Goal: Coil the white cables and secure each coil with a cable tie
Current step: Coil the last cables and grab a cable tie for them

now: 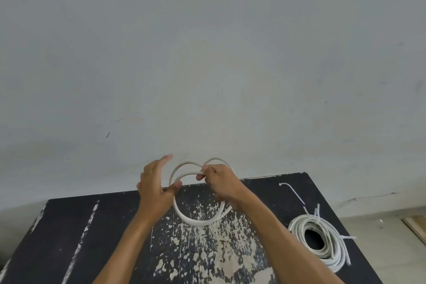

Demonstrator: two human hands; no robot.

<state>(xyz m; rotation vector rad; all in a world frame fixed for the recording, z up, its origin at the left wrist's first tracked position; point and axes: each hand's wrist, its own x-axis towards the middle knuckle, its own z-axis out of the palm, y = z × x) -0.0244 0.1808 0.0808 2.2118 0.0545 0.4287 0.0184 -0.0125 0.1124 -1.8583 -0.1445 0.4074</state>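
Note:
A white cable is wound into a loose coil of a few loops, held upright above the black table. My left hand grips the coil's left side between thumb and palm, its fingers stretched upward. My right hand pinches the top of the loops, where two arcs cross. Stacked finished white coils lie on the table at the right, with cable tie tails sticking out. A single loose white cable tie lies near the table's far right corner.
The black tabletop has worn, paint-flecked patches in its middle. A plain grey wall rises right behind the table's far edge. Pale floor and a wooden board show at the right.

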